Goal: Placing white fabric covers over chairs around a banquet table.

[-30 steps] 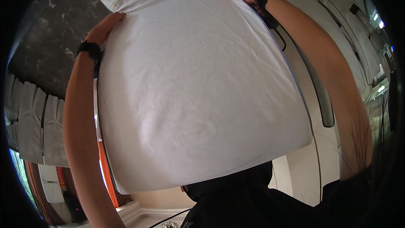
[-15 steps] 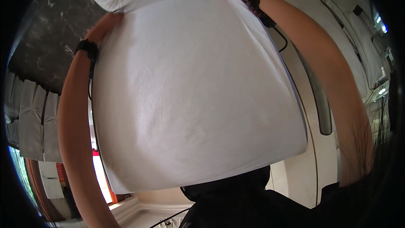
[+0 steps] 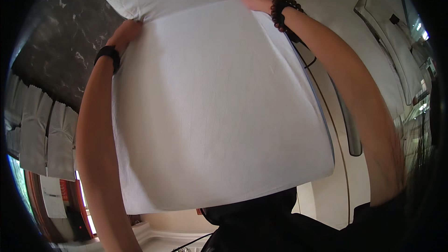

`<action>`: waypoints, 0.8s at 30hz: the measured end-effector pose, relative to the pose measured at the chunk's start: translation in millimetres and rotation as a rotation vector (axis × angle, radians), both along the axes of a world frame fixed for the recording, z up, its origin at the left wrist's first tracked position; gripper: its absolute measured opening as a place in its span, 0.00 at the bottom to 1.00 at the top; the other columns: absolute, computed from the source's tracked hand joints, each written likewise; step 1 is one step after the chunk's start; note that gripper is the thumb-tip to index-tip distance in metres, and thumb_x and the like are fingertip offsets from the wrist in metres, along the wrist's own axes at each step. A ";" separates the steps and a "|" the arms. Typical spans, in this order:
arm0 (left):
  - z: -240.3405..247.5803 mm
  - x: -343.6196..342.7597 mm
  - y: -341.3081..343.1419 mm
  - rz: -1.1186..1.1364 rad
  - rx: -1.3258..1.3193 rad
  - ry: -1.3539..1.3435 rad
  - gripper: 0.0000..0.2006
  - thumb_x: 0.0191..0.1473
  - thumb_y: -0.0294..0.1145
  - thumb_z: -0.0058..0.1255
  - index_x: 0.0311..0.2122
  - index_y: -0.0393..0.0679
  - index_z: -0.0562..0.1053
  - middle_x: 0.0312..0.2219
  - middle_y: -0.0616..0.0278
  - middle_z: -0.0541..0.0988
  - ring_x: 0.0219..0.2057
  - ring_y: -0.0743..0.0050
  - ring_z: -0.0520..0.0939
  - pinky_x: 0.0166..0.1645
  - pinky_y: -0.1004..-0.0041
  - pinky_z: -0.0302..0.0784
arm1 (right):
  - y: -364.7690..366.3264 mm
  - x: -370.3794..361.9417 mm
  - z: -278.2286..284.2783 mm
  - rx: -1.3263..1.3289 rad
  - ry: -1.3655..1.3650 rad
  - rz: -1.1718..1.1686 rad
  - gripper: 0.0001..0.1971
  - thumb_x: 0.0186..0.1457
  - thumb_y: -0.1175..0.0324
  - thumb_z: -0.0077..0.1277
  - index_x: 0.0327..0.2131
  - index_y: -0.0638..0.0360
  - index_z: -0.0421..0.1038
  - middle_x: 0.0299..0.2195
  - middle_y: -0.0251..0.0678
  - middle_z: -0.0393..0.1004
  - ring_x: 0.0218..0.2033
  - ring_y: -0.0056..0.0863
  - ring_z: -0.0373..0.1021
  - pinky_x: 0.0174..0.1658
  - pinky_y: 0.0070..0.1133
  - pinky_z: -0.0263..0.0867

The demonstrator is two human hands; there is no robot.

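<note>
Both our hands had come lower in the view since half a second earlier, the left hand (image 3: 128,31) also shifting inward toward the right hand (image 3: 257,1), and the wrinkles in the white cloth (image 3: 219,102) looked fainter. The cloth spread between our forearms, its bottom edge just above some black clothing (image 3: 275,228). Both hands gripped it at opposite ends of a crosswise crease; the left fingertips were too blurred to make out. The left grip sat lower, so the crease slanted. Doing this well, we judged, called for levelling the grips, pulling outward evenly and pinching firmly without bunching.
</note>
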State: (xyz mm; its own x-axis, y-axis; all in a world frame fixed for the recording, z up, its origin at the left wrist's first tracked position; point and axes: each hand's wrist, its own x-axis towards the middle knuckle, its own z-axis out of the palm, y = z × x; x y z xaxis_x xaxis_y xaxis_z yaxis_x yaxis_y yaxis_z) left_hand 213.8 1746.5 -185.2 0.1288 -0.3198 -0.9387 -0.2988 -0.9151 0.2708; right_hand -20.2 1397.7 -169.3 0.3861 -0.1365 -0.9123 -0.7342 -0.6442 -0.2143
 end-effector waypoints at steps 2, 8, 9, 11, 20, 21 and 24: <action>1.0 6.9 8.4 -0.134 -0.060 -0.082 0.20 0.60 0.40 0.37 0.49 0.38 0.72 0.45 0.40 0.77 0.50 0.41 0.77 0.53 0.57 0.71 | 2.9 12.1 7.7 0.107 -0.046 0.030 0.23 0.59 0.57 0.39 0.44 0.70 0.74 0.41 0.58 0.75 0.46 0.53 0.73 0.51 0.37 0.67; -14.9 13.4 24.0 -0.226 0.052 -0.028 0.20 0.59 0.39 0.34 0.50 0.39 0.71 0.45 0.39 0.77 0.48 0.37 0.76 0.55 0.51 0.69 | 1.2 6.6 -1.1 0.098 -0.050 0.000 0.25 0.59 0.54 0.38 0.42 0.68 0.75 0.41 0.59 0.75 0.44 0.53 0.73 0.51 0.36 0.67; -15.7 12.2 26.4 -0.351 -0.043 -0.064 0.20 0.59 0.39 0.34 0.49 0.40 0.72 0.44 0.39 0.77 0.47 0.36 0.77 0.54 0.50 0.70 | 7.2 9.6 2.2 0.103 -0.029 -0.001 0.25 0.60 0.54 0.38 0.42 0.69 0.75 0.41 0.59 0.75 0.44 0.53 0.73 0.51 0.35 0.67; -17.2 9.4 14.8 -0.327 -0.042 -0.049 0.20 0.59 0.39 0.33 0.49 0.41 0.72 0.45 0.40 0.77 0.48 0.37 0.76 0.55 0.50 0.69 | 3.6 11.9 1.1 0.107 0.049 -0.029 0.27 0.61 0.53 0.37 0.42 0.70 0.74 0.42 0.60 0.75 0.46 0.53 0.72 0.52 0.34 0.65; 26.2 1.5 -30.9 -0.297 0.121 -0.004 0.21 0.59 0.41 0.33 0.50 0.42 0.71 0.52 0.39 0.71 0.55 0.39 0.70 0.58 0.53 0.66 | -9.2 -13.2 -16.0 0.069 0.066 -0.061 0.26 0.60 0.54 0.34 0.44 0.67 0.75 0.44 0.57 0.75 0.46 0.54 0.73 0.51 0.37 0.66; 25.7 3.8 -28.7 -0.339 0.115 0.022 0.22 0.59 0.42 0.33 0.51 0.40 0.71 0.53 0.39 0.70 0.55 0.39 0.70 0.59 0.55 0.65 | -8.0 -11.8 -15.9 0.072 0.062 -0.059 0.26 0.60 0.54 0.34 0.44 0.67 0.75 0.44 0.57 0.75 0.46 0.54 0.73 0.51 0.37 0.66; 22.6 -0.2 -23.4 -0.197 0.192 -0.064 0.24 0.60 0.44 0.33 0.53 0.37 0.70 0.54 0.39 0.69 0.56 0.39 0.69 0.60 0.57 0.64 | -7.0 -9.5 -13.5 0.073 0.099 -0.030 0.26 0.60 0.54 0.34 0.44 0.68 0.74 0.44 0.58 0.75 0.47 0.54 0.72 0.52 0.37 0.65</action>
